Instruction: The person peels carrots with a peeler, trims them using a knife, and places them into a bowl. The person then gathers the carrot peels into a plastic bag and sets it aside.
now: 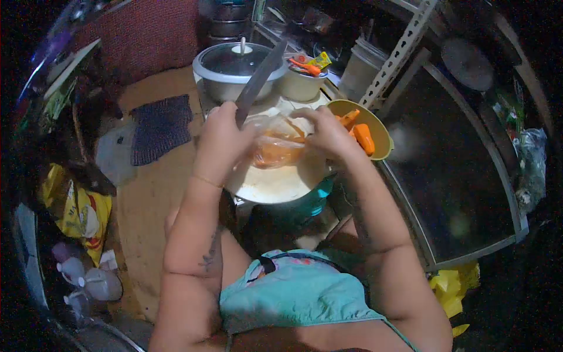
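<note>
My left hand [226, 132] is closed around a large knife [262, 79], its blade slanting up and away to the right. The same hand's fingers touch a clear plastic bag [272, 154] holding orange pieces. My right hand [329, 136] is curled at the bag's right side, with its fingers on the plastic; its fingertips are partly hidden. Below the bag is a round white board [275, 186]. Beside my right hand stands a yellow bowl [385, 141] with chunks of orange vegetable [363, 139], which look like carrot.
A lidded white pot [226, 82] stands behind the board, next to a smaller pot [302, 88] with orange-handled items on top. A metal shelf post [399, 56] and a dark framed panel [446, 152] are to the right. Plastic jugs [102, 284] sit at lower left.
</note>
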`<state>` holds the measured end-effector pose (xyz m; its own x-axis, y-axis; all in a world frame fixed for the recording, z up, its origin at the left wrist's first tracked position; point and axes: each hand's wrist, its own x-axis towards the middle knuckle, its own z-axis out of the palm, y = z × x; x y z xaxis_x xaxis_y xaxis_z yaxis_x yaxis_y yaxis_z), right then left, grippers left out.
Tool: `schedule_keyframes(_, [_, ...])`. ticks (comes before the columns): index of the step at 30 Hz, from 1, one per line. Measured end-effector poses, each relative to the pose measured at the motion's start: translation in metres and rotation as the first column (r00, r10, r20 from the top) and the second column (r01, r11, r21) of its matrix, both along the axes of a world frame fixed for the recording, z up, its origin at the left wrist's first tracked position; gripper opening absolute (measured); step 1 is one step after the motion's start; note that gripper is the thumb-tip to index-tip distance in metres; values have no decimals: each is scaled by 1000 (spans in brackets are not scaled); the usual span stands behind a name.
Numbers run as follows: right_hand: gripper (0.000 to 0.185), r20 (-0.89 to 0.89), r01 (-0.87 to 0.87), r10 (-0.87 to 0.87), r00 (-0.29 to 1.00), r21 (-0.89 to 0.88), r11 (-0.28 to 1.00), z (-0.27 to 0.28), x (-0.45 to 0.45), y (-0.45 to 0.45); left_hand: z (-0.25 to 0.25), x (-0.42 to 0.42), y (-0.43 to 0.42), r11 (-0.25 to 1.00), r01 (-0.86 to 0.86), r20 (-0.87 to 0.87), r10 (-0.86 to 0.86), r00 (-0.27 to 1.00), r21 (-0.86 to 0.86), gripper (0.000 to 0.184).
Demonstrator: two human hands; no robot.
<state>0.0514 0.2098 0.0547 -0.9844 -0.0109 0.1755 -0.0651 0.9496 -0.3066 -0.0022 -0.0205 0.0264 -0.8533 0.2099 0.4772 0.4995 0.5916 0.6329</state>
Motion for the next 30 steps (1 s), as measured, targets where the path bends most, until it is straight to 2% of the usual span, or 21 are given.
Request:
schedule_keyframes(3, [58,7,-4,5,1000,-100,995,0,3,-7,17,14,2,987,84,8,-85,996,135,42])
schedule_keyframes(6, [56,9,-8,10,1000,-148,989,-3,-3,-6,32,35,12,888,194,240,-314,919,416,38])
schedule_keyframes(9, [55,81,-27,36,996,-104,994,3,-7,-5,26,37,26,868,258,340,-417,843,424,35])
schedule_keyframes(12, [59,16,-98,100,995,-121,988,-8,4,-7,-5,10,38,937,246,159,-290,944,247,33])
schedule_keyframes(13, [66,81,-63,69,994,-74,995,-6,12,-9,-5,5,40,951,202,190,-248,950,233,29])
schedule_keyframes(14, [68,52,-109,115,992,-96,989,-13,15,-6,-5,2,40,944,199,188,-252,949,262,29])
schedule_keyframes(16, [66,-31,-198,198,980,-10,980,-19,25,1,-2,4,40,929,190,189,-258,947,318,28])
schedule_keyframes(17, [54,-184,-241,242,953,26,970,-24,29,6,1,7,39,922,182,201,-261,944,342,28])
schedule_keyframes(20, [36,-494,-228,117,862,-171,958,-11,49,14,10,12,37,935,162,186,-229,956,316,30])
schedule_keyframes(21, [23,-581,-197,38,813,-214,957,-3,49,25,12,15,37,924,155,149,-218,964,350,31])
schedule_keyframes(22, [21,-672,-197,-9,740,-229,953,2,45,41,9,12,37,928,152,64,-184,981,340,31])
schedule_keyframes(23, [20,-643,-115,-92,761,-273,955,12,51,60,3,7,35,933,149,-20,-151,988,328,30])
schedule_keyframes(24, [22,-535,44,-153,831,-212,976,19,52,81,-1,3,32,938,145,-104,-118,988,313,29])
schedule_keyframes(25, [25,-426,193,-229,875,-127,973,25,51,99,0,0,27,927,158,-5,-166,986,339,30])
schedule_keyframes(26, [27,-210,184,-197,958,-79,980,25,48,113,7,7,26,882,161,67,-212,975,444,32])
schedule_keyframes(27, [30,17,163,-163,986,-34,986,28,44,120,15,19,25,826,152,131,-263,956,543,34])
schedule_keyframes(28, [33,243,133,-130,961,7,991,29,43,123,20,25,25,760,134,185,-319,929,636,36])
schedule_keyframes(29, [40,408,81,-86,909,30,996,29,43,124,19,27,24,755,122,199,-319,927,645,43])
schedule_keyframes(30, [41,454,64,-51,889,-14,998,21,39,130,16,24,24,733,132,189,-338,922,668,43])
